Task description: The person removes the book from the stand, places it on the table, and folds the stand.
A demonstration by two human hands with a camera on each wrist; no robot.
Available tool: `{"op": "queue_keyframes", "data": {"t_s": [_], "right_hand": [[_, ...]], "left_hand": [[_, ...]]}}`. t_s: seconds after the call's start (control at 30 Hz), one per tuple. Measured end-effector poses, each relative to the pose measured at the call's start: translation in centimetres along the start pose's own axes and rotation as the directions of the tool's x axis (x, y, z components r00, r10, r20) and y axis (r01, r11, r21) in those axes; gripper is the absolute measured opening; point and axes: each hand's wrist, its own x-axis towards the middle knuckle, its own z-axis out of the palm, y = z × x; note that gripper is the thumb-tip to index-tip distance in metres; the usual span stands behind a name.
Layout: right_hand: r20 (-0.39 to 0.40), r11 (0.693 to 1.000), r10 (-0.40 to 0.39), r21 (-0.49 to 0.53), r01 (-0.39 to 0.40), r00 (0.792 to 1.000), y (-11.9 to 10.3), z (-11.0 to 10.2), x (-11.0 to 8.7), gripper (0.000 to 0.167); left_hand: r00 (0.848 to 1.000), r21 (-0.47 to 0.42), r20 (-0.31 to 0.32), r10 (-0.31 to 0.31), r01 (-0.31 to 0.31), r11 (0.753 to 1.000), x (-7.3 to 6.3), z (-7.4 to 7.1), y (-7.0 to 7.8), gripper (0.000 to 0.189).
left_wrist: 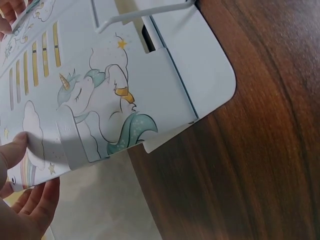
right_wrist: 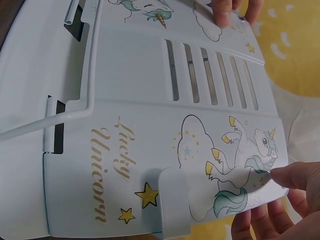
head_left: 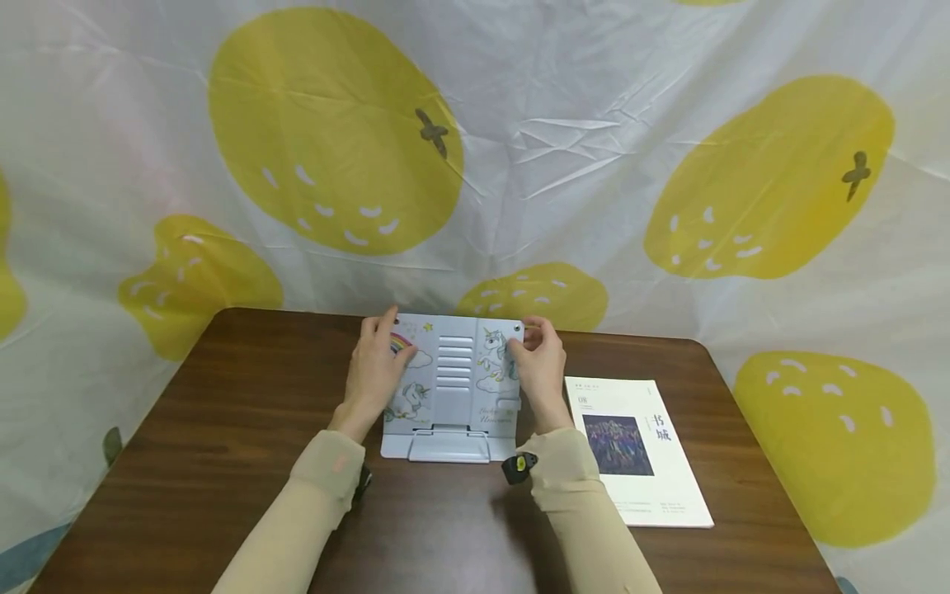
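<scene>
A white metal book stand (head_left: 454, 404) with unicorn drawings, slots and a wire page holder (head_left: 449, 446) stands on the table, its back panel tilted up from a flat base. My left hand (head_left: 373, 363) grips the panel's upper left edge, thumb on the front and fingers behind. At the upper right edge my right hand (head_left: 540, 363) pinches the panel the same way. The right wrist view shows the right thumb (right_wrist: 290, 176) beside a unicorn drawing, with fingertips under the rim. In the left wrist view the left fingers (left_wrist: 47, 200) curl behind the panel.
To the right of the stand lies a white book (head_left: 675, 445) with a dark picture on its cover. The brown wooden table (head_left: 245, 429) backs onto a white cloth (head_left: 549, 206) printed with yellow fruit. Dark wrist cameras (head_left: 519, 468) sit near the sleeves.
</scene>
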Motion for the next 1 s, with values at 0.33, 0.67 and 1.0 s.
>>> {"op": "queue_keyframes", "data": {"t_s": [0.33, 0.67, 1.0], "right_hand": [[-0.008, 1.0, -0.02, -0.015, 0.02, 1.0, 0.2, -0.1, 0.0, 0.035], [0.007, 0.998, -0.056, -0.006, 0.056, 0.998, 0.1, 0.5, 0.4, 0.034], [0.049, 0.995, -0.088, -0.035, 0.09, 0.995, -0.8, 2.2, 0.9, 0.034]], "left_hand": [[1.0, 0.008, -0.019, 0.009, -0.009, 1.0, 0.1, 0.0, -0.2, 0.07], [0.999, -0.018, -0.041, 0.014, -0.015, 1.0, -0.3, -0.3, -0.6, 0.066], [0.997, -0.052, -0.074, -0.005, 0.002, 0.999, -1.6, -1.7, -1.3, 0.062]]}}
